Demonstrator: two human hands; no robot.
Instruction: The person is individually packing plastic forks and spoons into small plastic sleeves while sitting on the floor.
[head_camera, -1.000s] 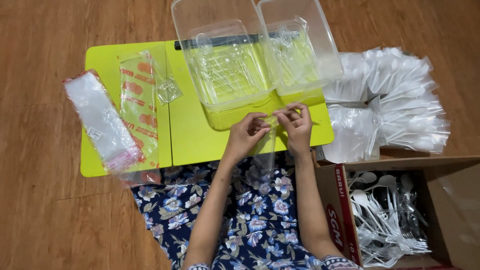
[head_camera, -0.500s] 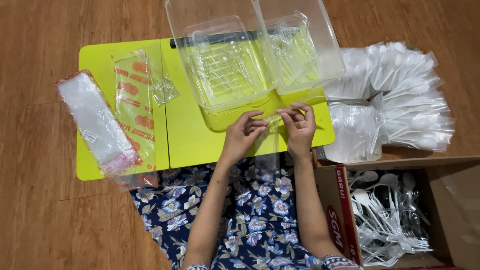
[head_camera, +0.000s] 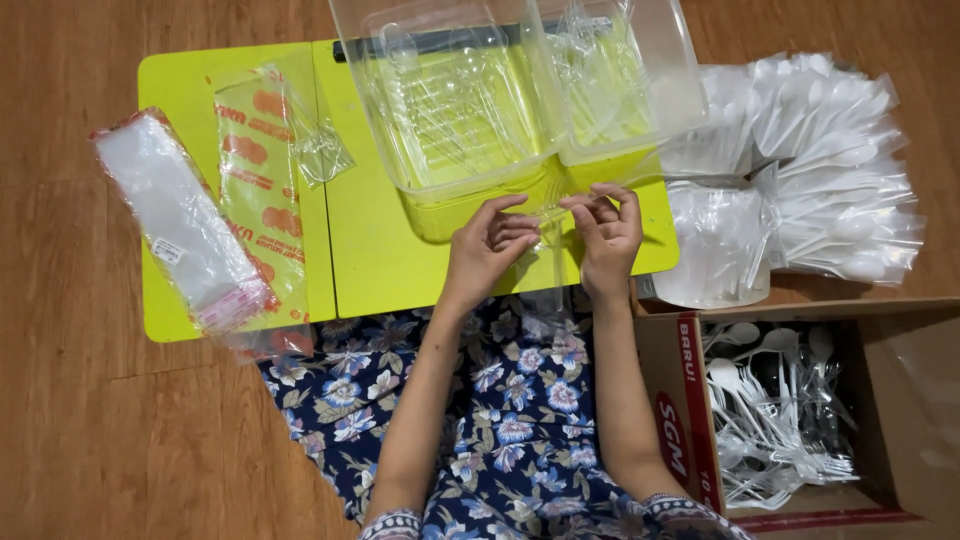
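My left hand (head_camera: 487, 247) and my right hand (head_camera: 606, 230) meet over the near edge of a lime-green folding table (head_camera: 375, 255). Both pinch the top of a narrow clear plastic sleeve (head_camera: 549, 262) that hangs down between them toward my lap. Clear plastic cutlery seems to sit inside the sleeve, though it is hard to make out. Just beyond my fingers stand two clear plastic tubs, a larger one (head_camera: 450, 100) and a smaller one (head_camera: 625, 75), both holding clear cutlery.
A bundle of clear sleeves (head_camera: 180, 225) and a red-printed packet (head_camera: 262, 190) lie on the table's left half. Bagged white cutlery (head_camera: 800, 170) is heaped on the right. A cardboard box (head_camera: 670, 420) of loose white spoons and forks stands by my right arm. Wooden floor surrounds everything.
The hands have stayed together at the sleeve's top, with small finger shifts. The view has tilted a little, so table and tubs sit slightly higher in frame.
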